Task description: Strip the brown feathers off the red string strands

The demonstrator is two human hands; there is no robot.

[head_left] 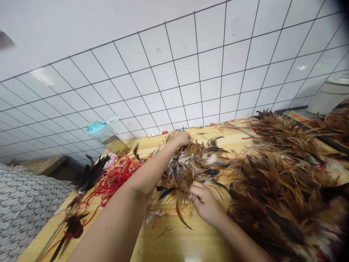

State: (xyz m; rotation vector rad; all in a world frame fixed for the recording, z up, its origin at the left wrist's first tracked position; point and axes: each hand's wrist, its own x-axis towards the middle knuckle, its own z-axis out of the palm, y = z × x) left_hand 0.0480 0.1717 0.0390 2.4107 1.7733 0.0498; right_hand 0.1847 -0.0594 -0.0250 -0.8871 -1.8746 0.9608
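Observation:
A thick bunch of brown and black rooster feathers (191, 171) lies on the wooden tabletop (174, 240), threaded with red cord. My left hand (182, 138) is closed on the far end of the bunch. My right hand (204, 203) pinches feathers at the near end, its fingertips partly buried among them. A much larger heap of similar feathers (283, 189) lies close to the right of my right hand. A tangle of red cord (117, 174) lies beyond my left forearm.
Black feathers (92, 173) lie by the cord. A bottle with a teal lid (105, 136) and a red-capped marker (157, 134) stand near the white tiled wall (174, 72). Grey patterned cloth (27, 207) lies off the table's left edge. A white container (329, 96) stands far right.

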